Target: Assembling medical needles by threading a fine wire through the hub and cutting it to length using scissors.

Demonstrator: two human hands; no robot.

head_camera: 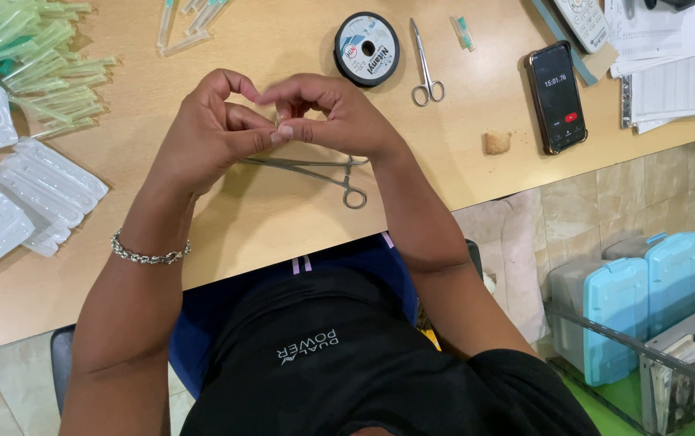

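Steel forceps [315,169] lie flat on the wooden table [267,218] right under my hands, ring handles toward me, parked close for a quick grab. My left hand [210,133] and right hand [339,117] meet fingertip to fingertip above them, both pinched tight on something too small to make out, maybe thread or a needle; can't tell. Hands held up off the table, probably so the fine work sits in my line of sight. Black line spool [366,48] sits just beyond my fingers, small scissors [426,64] beside it. Capped green needles [41,64] piled far left, clear blister trays [16,186] below them. Phone [556,97] off to the right, screen up, near a stack of papers [670,73].
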